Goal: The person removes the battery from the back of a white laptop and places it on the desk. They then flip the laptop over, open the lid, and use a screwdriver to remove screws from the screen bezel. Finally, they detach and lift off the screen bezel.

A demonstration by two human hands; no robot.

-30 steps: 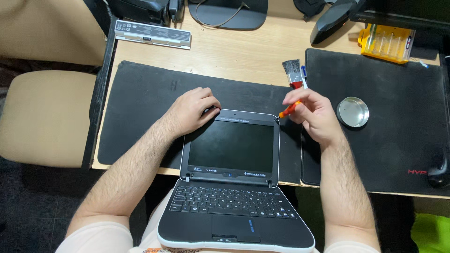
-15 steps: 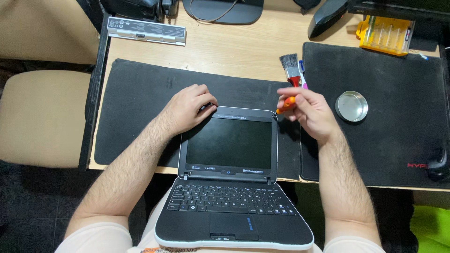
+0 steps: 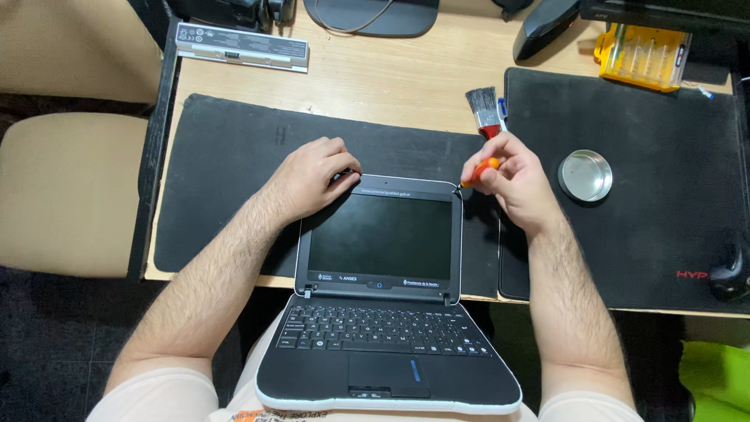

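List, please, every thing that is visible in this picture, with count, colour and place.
laptop: 1, black, open, at desk edge
screwdriver: 1, orange handle, at the screen's top right corner
brush: 1, red ferrule, behind the right hand
round tin: 1, silver, on right mat
mats: 2, black, on desk
battery pack: 1, white-grey, far left
tool case: 1, yellow, far right
chair: 1, beige, left
left hand: on the screen's top left corner
right hand: holds screwdriver
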